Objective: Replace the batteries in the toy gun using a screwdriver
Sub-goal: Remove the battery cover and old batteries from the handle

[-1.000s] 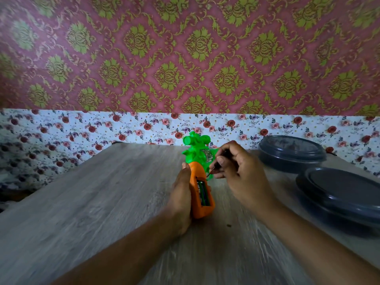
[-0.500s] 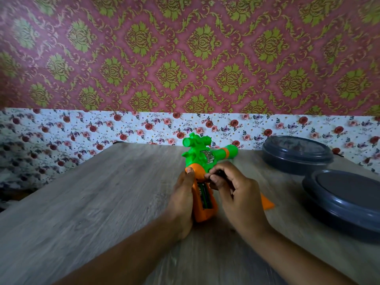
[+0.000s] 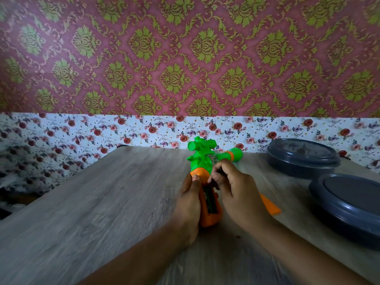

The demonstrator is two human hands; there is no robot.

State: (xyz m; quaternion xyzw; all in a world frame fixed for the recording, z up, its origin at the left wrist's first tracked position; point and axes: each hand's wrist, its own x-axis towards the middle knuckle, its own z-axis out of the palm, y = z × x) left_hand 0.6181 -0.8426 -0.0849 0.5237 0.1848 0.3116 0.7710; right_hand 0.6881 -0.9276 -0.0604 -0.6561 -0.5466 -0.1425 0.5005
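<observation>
A green and orange toy gun (image 3: 202,159) lies on the wooden table (image 3: 102,202), its orange grip pointing at me with the battery slot (image 3: 210,200) open along it. My left hand (image 3: 188,204) grips the left side of the orange grip, thumb on top. My right hand (image 3: 234,188) curls around a dark screwdriver (image 3: 221,171), mostly hidden by the fingers, held over the top of the slot. An orange battery cover (image 3: 271,206) lies on the table right of my right hand.
Two dark grey lidded round containers stand at the right: one at the back (image 3: 302,157), one nearer (image 3: 347,204). A floral-papered wall (image 3: 144,130) closes the table's far edge.
The gun has turned so its barrel points right. My right hand has come down onto the grip with the screwdriver. The orange cover is now in sight.
</observation>
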